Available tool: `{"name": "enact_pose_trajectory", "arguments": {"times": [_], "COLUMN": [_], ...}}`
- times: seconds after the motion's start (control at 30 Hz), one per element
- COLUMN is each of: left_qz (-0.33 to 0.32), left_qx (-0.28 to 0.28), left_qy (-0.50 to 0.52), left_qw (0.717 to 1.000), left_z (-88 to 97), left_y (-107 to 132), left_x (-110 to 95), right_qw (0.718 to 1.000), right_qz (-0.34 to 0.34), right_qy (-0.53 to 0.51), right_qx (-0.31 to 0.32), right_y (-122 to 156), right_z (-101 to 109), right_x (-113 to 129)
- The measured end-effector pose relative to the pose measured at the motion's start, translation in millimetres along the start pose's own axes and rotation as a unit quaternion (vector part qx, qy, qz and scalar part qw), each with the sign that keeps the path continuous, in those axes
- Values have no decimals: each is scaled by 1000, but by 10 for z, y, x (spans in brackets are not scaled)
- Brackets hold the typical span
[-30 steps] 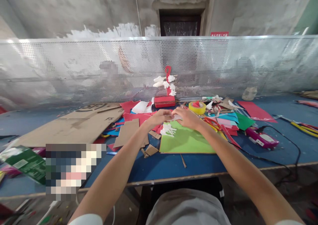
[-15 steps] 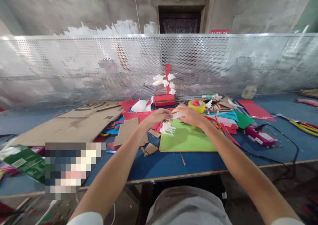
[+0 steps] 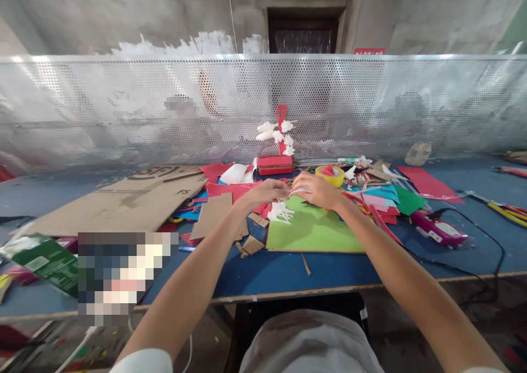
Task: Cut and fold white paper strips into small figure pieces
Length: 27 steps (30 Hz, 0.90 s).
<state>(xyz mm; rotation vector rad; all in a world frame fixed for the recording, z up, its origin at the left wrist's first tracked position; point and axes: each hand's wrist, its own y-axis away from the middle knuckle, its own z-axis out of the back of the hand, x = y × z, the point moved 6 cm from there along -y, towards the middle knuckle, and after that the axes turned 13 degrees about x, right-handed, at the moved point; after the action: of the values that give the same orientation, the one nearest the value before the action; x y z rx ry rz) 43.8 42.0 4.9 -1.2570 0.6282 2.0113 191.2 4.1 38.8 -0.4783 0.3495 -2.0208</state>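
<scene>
- The white slip (image 3: 302,189) was up above the far edge of the green sheet (image 3: 317,233), between the 2 hands.
- The left hand (image 3: 272,191) had a narrow grip, its fingertips pinched at 1 end of the slip, above the sheet's far left corner.
- The right hand (image 3: 316,190) was closed on the other end, above the sheet's far edge (its fingers partly hid the slip).
- White cutouts (image 3: 281,212) lay on the sheet, near its left edge.
- Beyond the sheet were a red box (image 3: 275,166), a red hook (image 3: 282,117) bearing white flowers (image 3: 279,137), and yellow tape (image 3: 332,182).
- Cardboard (image 3: 214,213) lay left of the sheet.
- A purple device (image 3: 438,230) with a black cord (image 3: 486,226) lay well to its right.
- A small stick (image 3: 306,264) lay just in front of the sheet, on the blue table (image 3: 263,285).
</scene>
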Motion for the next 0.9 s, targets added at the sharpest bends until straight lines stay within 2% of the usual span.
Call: {"name": "enact_pose_trajectory", "arguments": {"times": [0.1,0.23,0.37,0.67,0.9], "left_qz": [-7,-18,-62,-116,-166], "left_qx": [2,-3,-2,-19,-30], "left_qy": [-19,-27,-39,-65,-63], "left_qw": [1000,999,997,991,984], "left_z": [-23,-46,-69,-93,-112], "left_y": [7,13,17,-2,56], "left_x": [-45,-108,-176,-259,-368], "right_qw": [998,992,979,964,959], "right_qz": [-20,-79,-130,-152,-161], "right_qy": [-49,-98,-149,-208,-216], "right_qx": [-21,-33,-42,-71,-92], "right_y": [-4,5,22,32,51], "right_z": [22,42,44,26,2], "right_x": [3,-29,-92,-189,-276]}}
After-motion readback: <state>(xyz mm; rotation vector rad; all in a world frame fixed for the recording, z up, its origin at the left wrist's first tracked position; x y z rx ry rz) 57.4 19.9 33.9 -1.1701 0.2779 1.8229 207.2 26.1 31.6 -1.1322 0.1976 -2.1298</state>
